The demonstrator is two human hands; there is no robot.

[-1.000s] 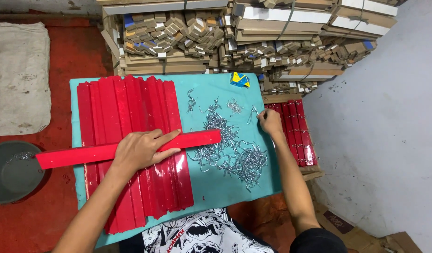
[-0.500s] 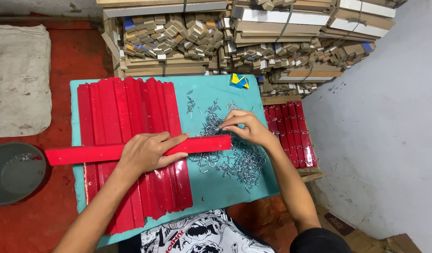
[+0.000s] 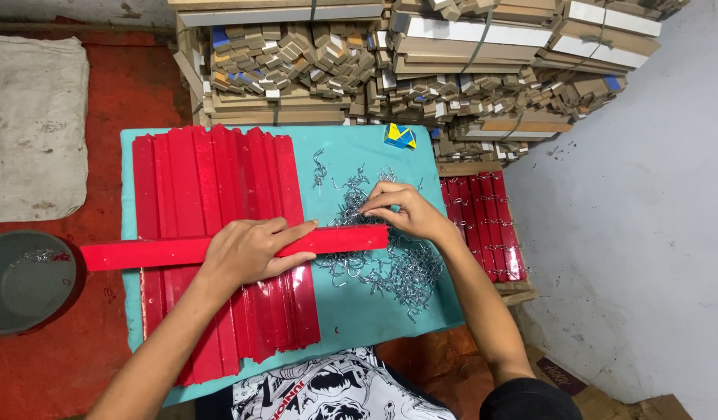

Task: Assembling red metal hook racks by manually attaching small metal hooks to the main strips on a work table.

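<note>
I see left hand [image 3: 250, 253] pressing flat on red strip [image 3: 141, 253]; right hand [image 3: 402, 211] pinching hooks [image 3: 398, 272], grip partly hidden; small blue-yellow box [image 3: 400, 136] at 12 o'clock.

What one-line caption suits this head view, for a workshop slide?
Left hand presses a red strip across stacked red strips; right hand picks among metal hooks.
</note>
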